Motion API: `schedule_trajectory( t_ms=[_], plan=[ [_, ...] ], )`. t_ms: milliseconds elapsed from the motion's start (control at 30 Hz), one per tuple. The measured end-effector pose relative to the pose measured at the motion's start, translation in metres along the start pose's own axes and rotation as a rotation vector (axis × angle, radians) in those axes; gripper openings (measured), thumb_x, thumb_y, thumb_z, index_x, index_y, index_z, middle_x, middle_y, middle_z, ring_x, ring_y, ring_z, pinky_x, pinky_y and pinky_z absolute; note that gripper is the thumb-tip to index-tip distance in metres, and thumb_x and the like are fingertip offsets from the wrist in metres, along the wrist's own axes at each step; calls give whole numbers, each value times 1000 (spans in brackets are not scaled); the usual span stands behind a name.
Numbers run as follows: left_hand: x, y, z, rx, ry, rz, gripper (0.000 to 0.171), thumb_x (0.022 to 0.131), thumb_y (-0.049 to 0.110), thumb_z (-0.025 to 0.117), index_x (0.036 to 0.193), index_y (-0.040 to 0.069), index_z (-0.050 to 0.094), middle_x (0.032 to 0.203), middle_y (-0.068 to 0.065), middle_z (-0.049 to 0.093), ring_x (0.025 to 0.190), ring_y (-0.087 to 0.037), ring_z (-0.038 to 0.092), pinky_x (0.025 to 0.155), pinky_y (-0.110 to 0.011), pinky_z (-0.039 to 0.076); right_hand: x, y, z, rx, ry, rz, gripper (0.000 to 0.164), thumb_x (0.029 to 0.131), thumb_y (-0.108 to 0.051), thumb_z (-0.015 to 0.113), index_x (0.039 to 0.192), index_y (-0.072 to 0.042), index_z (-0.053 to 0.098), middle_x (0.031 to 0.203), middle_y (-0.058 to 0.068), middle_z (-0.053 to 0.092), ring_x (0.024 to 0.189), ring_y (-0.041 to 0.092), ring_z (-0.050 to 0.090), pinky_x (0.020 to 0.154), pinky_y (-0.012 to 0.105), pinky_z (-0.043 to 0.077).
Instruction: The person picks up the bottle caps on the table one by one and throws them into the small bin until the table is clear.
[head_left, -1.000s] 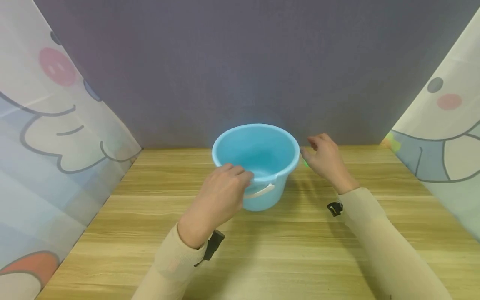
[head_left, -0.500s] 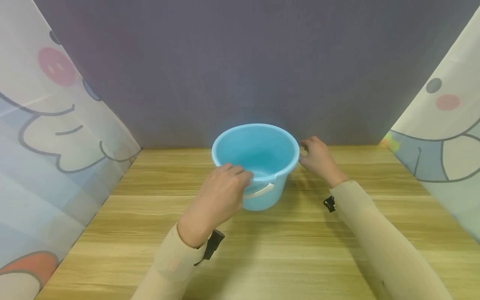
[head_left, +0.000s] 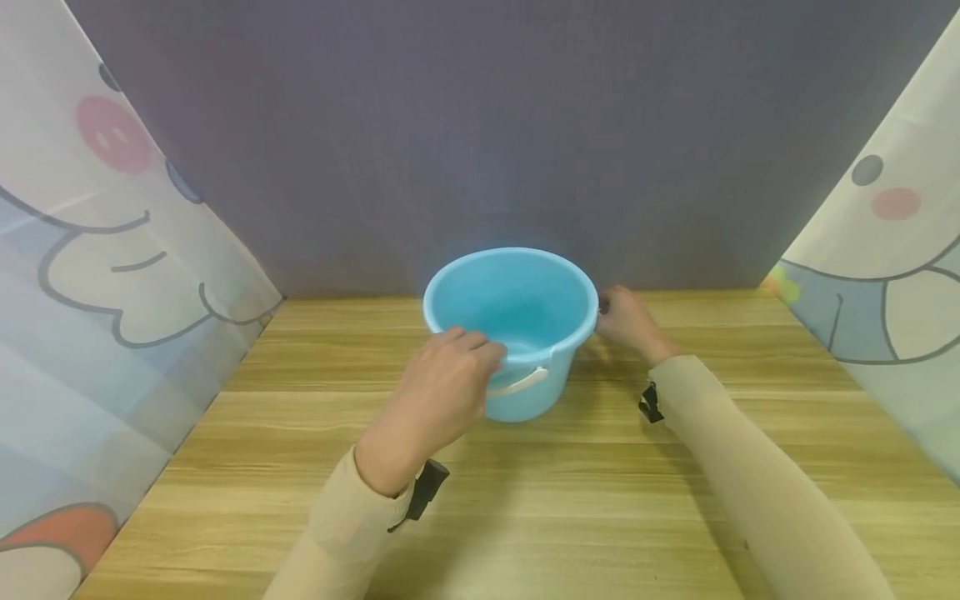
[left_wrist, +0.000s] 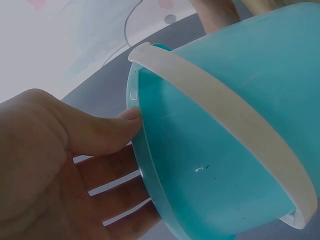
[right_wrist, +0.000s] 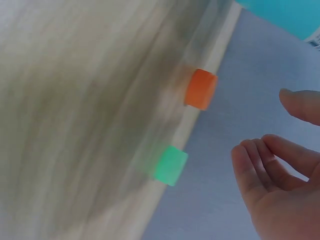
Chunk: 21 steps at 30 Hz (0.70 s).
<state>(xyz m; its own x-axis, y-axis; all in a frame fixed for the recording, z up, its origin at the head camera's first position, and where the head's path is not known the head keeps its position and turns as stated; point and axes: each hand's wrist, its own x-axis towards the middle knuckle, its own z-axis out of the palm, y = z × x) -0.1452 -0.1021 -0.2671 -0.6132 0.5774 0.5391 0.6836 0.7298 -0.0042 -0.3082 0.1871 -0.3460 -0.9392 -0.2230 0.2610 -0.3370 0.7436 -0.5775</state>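
A light blue bucket (head_left: 517, 392) stands upright on the wooden table, its white handle (left_wrist: 225, 105) hanging down the near side. My left hand (head_left: 438, 387) grips the rim at the near left; in the left wrist view the thumb presses the rim's outer side and the fingers reach behind it. Beside the bucket's right side is my right hand (head_left: 628, 321), partly behind the rim. The right wrist view shows this hand with thumb and bent fingers apart and nothing between them. Near it on the table lie an orange block (right_wrist: 201, 90) and a green block (right_wrist: 171, 166).
The wooden table (head_left: 300, 467) meets a dark grey panel (head_left: 480, 125) close behind the bucket. Curtains with cartoon prints (head_left: 127, 267) flank the table on the left and right. Both small blocks lie by the table's back edge.
My right hand has moved left and down toward the table beside the bucket. The green patch seen near it earlier in the head view is now hidden. My left hand and the bucket stay put.
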Motion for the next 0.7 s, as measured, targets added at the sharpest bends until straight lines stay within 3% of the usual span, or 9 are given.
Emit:
schedule_trajectory(
  t_ms=[233, 500, 700],
  plan=[
    [-1, -1, 1, -1, 6, 6, 21, 87, -5, 70, 78, 11, 60, 69, 0, 53, 65, -19, 44, 61, -30, 40, 0, 12, 11, 61, -47, 45, 28, 91, -17, 72, 111, 2, 71, 103, 21, 72, 91, 34, 66, 88, 53, 53],
    [-1, -1, 2, 0, 11, 10, 23, 87, -6, 70, 77, 11, 59, 68, 0, 51, 64, -19, 44, 62, -30, 40, 3, 19, 20, 61, -59, 37, 16, 88, -17, 74, 93, -3, 69, 83, 12, 68, 72, 25, 61, 73, 41, 53],
    [-2, -1, 1, -1, 10, 8, 21, 88, -4, 70, 78, 11, 60, 69, 0, 52, 65, -19, 44, 62, -30, 41, 5, 20, 26, 49, -84, 47, 16, 89, -19, 72, 79, -9, 66, 74, 6, 65, 71, 23, 58, 76, 41, 50]
  ],
)
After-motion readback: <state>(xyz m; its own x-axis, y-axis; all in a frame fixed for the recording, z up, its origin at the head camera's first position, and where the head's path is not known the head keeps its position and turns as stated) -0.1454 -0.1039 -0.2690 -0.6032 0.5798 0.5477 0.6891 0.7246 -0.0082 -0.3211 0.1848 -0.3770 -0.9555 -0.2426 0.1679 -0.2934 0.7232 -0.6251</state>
